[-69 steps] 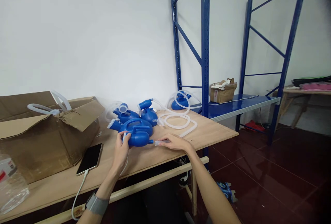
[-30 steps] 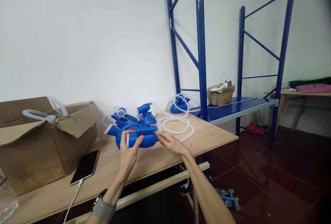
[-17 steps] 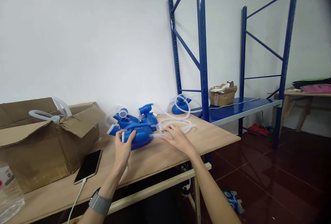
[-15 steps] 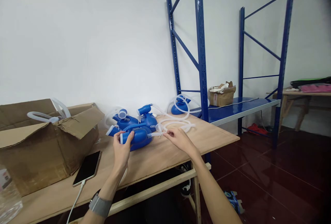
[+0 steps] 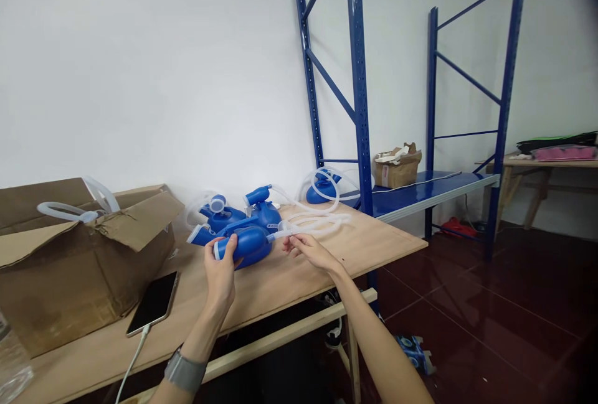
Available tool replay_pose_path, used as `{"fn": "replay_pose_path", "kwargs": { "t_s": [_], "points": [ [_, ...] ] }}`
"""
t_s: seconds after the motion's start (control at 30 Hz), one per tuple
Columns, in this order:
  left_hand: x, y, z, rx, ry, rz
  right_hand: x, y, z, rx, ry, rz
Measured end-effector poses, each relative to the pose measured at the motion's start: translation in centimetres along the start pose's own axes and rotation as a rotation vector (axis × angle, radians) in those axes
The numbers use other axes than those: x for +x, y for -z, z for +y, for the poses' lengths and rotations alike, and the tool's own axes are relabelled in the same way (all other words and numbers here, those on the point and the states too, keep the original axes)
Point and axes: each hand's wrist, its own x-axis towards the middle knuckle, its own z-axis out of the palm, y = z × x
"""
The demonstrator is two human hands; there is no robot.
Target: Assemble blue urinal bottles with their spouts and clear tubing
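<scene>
My left hand [image 5: 221, 267] is wrapped round the neck of a blue plastic bottle [image 5: 250, 244], which lies tilted over the wooden table [image 5: 299, 279]. From the bottle's right end a clear tube [image 5: 308, 227] runs off to the right. The fingers of my right hand [image 5: 303, 247] pinch at this tube close to the bottle. Just behind are more blue bottles [image 5: 265, 212] with white caps and coiled tubing. Another blue bottle [image 5: 321, 191] with looped tubing stands at the table's far end.
An open cardboard box [image 5: 70, 286] with tubing stands at the left, beside a phone [image 5: 153, 304] on a cable. A clear plastic object [image 5: 12, 360] is at the left edge. Behind the table's right end rises a blue metal rack [image 5: 359, 99], with a small box [image 5: 398, 166] on its shelf.
My right hand has shifted slightly left along the tube, and its lower fingers have spread a little. My left hand keeps its hold on the bottle. The whole view has shifted a little.
</scene>
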Motion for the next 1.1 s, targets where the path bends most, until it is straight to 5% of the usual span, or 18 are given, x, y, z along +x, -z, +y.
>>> {"fn": "replay_pose_path", "kwargs": {
  "t_s": [0.43, 0.97, 1.1],
  "points": [
    [-1.1, -0.7, -0.4, 0.052, -0.039, -0.051, 1.0, -4.2, 1.5, 0.015, 0.085, 0.039],
    [-0.8, 0.1, -0.4, 0.093, -0.076, -0.084, 1.2, -5.0, 2.1, 0.099, -0.013, 0.025],
    [-0.1, 0.8, -0.7, 0.172, -0.026, -0.181, 0.7, -4.3, 1.7, 0.069, -0.094, 0.047]
  ]
}}
